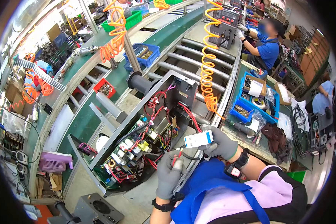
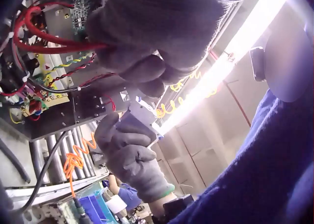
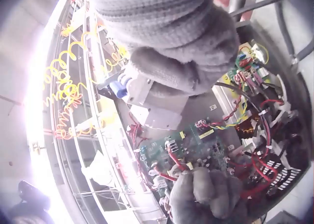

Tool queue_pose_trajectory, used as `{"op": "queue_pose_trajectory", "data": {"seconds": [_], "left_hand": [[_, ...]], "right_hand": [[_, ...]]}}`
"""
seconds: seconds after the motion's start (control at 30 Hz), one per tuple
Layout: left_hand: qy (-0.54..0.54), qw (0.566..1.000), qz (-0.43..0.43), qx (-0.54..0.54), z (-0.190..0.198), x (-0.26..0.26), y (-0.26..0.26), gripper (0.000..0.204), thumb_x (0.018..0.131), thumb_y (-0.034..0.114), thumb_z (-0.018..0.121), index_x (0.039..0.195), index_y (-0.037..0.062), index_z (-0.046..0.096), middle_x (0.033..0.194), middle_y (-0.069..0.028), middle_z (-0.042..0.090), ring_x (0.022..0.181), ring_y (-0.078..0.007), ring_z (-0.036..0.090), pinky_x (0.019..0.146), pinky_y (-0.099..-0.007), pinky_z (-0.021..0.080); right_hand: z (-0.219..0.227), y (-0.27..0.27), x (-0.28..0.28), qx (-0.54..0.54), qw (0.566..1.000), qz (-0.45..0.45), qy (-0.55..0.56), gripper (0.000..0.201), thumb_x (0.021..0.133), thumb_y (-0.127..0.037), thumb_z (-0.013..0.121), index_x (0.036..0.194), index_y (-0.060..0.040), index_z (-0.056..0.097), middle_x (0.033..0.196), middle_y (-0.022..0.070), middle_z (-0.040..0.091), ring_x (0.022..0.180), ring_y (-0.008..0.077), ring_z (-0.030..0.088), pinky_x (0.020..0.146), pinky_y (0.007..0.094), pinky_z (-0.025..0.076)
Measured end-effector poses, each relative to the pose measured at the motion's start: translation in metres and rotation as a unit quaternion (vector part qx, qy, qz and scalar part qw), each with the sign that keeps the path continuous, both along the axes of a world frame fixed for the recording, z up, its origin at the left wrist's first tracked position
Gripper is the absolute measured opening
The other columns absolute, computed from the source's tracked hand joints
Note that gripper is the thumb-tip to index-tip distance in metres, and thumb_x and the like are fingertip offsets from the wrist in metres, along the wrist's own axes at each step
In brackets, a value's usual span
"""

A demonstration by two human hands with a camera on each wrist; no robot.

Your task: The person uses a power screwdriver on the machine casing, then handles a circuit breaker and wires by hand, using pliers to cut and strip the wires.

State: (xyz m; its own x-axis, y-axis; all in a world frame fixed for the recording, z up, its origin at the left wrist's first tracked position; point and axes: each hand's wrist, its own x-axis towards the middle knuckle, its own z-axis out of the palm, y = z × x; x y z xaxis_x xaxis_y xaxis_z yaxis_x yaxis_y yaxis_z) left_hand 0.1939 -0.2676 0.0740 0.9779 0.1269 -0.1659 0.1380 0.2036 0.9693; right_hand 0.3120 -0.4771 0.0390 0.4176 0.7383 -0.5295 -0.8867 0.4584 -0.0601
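My gloved left hand pinches the end of a red cable beside an opened electrical unit, whose grey metal frame stands on the conveyor. In the left wrist view, red cables run from the unit into that hand. My gloved right hand grips a white, box-shaped part with a printed face and a blue end. The right wrist view shows this part above a green circuit board. Colored wires and yellow and white components fill the unit.
An orange coiled hose hangs over the conveyor rollers. To the right is a blue bin of small parts; a red bin lies left. A person in blue works farther along, by another unit.
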Motion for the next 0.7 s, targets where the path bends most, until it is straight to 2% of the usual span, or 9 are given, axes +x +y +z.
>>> {"op": "queue_pose_trajectory", "data": {"seconds": [0.07,0.1,0.23,0.3,0.37,0.43,0.53,0.63,0.7], "left_hand": [[-0.002,1.000,0.012,0.022,0.002,0.003,-0.001,0.015,0.090,0.006,0.058,0.104,-0.0007,0.059,0.062,-0.0027,0.058,0.051,-0.0076,0.051,0.048,-0.0226,0.039],[-0.004,0.999,0.018,0.036,0.003,0.004,-0.002,0.016,0.090,0.007,0.059,0.104,-0.0010,0.060,0.062,-0.0028,0.059,0.051,-0.0075,0.052,0.049,-0.0227,0.040],[-0.078,0.974,0.039,0.208,-0.013,0.006,-0.006,0.017,0.090,0.011,0.063,0.101,-0.0010,0.067,0.067,-0.0034,0.063,0.057,-0.0079,0.056,0.054,-0.0233,0.045],[-0.096,0.959,0.060,0.259,-0.009,0.007,-0.012,0.017,0.089,0.012,0.065,0.098,-0.0008,0.068,0.069,-0.0030,0.064,0.061,-0.0078,0.059,0.057,-0.0235,0.047],[-0.102,0.947,0.073,0.295,-0.004,0.008,-0.015,0.017,0.088,0.012,0.066,0.097,-0.0004,0.069,0.071,-0.0038,0.065,0.063,-0.0084,0.060,0.059,-0.0241,0.048],[-0.093,0.940,0.078,0.318,-0.001,0.009,-0.016,0.017,0.087,0.012,0.067,0.098,-0.0001,0.069,0.072,-0.0059,0.066,0.064,-0.0098,0.061,0.060,-0.0252,0.048],[-0.152,0.905,0.086,0.389,0.000,0.012,-0.016,0.016,0.085,0.012,0.067,0.098,0.0026,0.070,0.074,-0.0110,0.068,0.063,-0.0159,0.065,0.061,-0.0278,0.050],[-0.150,0.881,0.049,0.446,0.005,0.011,-0.011,0.017,0.084,0.013,0.068,0.099,0.0063,0.070,0.077,-0.0138,0.068,0.065,-0.0228,0.067,0.061,-0.0309,0.051],[-0.140,0.868,0.005,0.476,0.012,0.012,-0.004,0.018,0.083,0.014,0.068,0.100,0.0077,0.070,0.077,-0.0135,0.068,0.065,-0.0250,0.067,0.060,-0.0321,0.051]], "right_hand": [[0.010,0.007,0.003,-0.043,0.999,0.010,-0.028,0.030,0.100,-0.035,0.047,0.094,-0.0094,0.061,0.076,0.0029,0.060,0.056,0.0113,0.053,0.031,0.0149,0.030],[0.028,0.012,-0.001,-0.122,0.986,0.028,-0.108,0.029,0.101,-0.037,0.048,0.095,-0.0126,0.063,0.074,-0.0015,0.061,0.054,0.0061,0.053,0.031,0.0149,0.031],[0.042,0.014,-0.006,-0.129,0.983,0.033,-0.125,0.032,0.101,-0.040,0.049,0.105,-0.0114,0.063,0.078,-0.0016,0.063,0.056,0.0025,0.053,0.033,0.0134,0.032],[0.055,0.015,-0.012,-0.141,0.973,0.024,-0.183,0.032,0.101,-0.039,0.049,0.107,-0.0106,0.062,0.081,-0.0013,0.063,0.057,0.0025,0.054,0.033,0.0132,0.032],[0.049,0.013,-0.009,-0.113,0.982,0.024,-0.149,0.031,0.101,-0.037,0.049,0.109,-0.0101,0.061,0.084,-0.0009,0.063,0.058,0.0025,0.054,0.033,0.0129,0.033],[0.022,0.008,0.004,-0.044,0.998,0.033,-0.018,0.030,0.101,-0.036,0.049,0.110,-0.0099,0.060,0.087,-0.0003,0.063,0.059,0.0024,0.054,0.034,0.0126,0.034],[0.024,0.009,0.006,-0.048,0.998,0.038,-0.019,0.028,0.101,-0.035,0.050,0.107,-0.0099,0.061,0.084,-0.0009,0.063,0.058,0.0020,0.053,0.034,0.0122,0.034],[0.020,0.006,0.008,-0.015,0.997,0.053,-0.050,0.028,0.101,-0.035,0.051,0.108,-0.0096,0.062,0.080,-0.0017,0.062,0.058,0.0029,0.055,0.035,0.0126,0.036],[0.043,0.009,-0.001,-0.089,0.979,0.052,-0.176,0.028,0.100,-0.034,0.051,0.109,-0.0098,0.063,0.081,-0.0019,0.063,0.057,0.0032,0.056,0.035,0.0135,0.038]]}}
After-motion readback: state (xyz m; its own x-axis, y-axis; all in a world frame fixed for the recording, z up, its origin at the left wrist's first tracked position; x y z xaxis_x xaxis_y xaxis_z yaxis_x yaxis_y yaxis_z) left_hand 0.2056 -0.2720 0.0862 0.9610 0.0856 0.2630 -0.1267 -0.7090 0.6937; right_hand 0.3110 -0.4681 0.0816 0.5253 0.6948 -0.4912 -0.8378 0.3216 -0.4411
